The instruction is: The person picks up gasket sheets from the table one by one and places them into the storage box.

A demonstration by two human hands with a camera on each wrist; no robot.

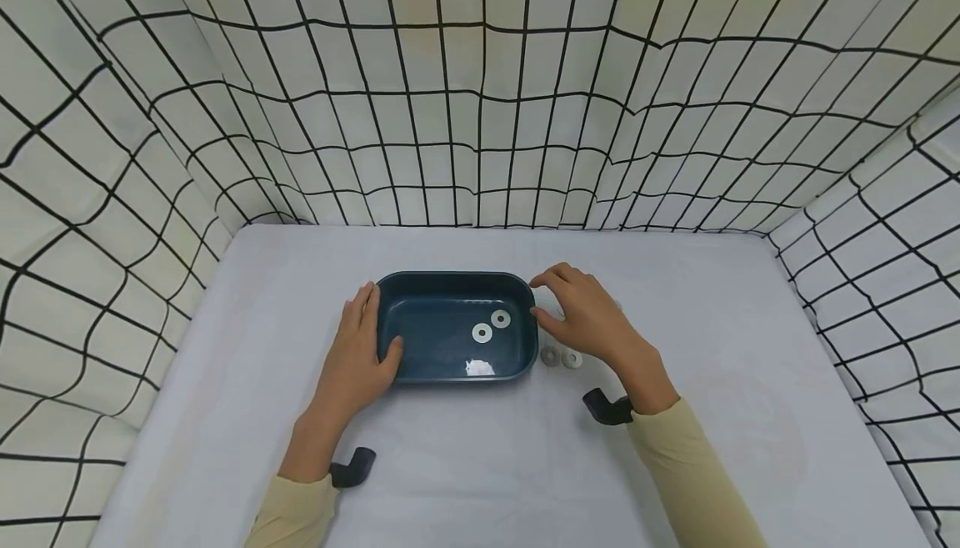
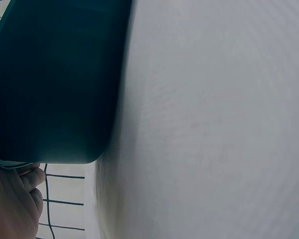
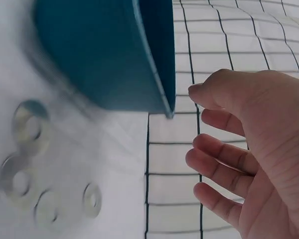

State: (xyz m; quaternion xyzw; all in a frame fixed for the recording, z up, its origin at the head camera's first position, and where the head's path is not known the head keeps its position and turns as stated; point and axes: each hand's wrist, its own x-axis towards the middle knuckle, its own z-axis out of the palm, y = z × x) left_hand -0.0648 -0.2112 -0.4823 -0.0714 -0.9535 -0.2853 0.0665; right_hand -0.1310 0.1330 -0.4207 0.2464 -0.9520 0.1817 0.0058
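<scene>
The white table (image 1: 465,465) carries a dark blue tray (image 1: 427,335), which stands between the left hand (image 1: 360,356) and the right hand (image 1: 588,314). Also directly on it lie four flat washers (image 1: 551,356), close around and under the right hand.

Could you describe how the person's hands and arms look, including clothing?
The left hand and right hand are ungloved. The left sleeve and right sleeve are long, plain, pale khaki. At each sleeve's end, a black elbow-shaped piece juts inward.
</scene>
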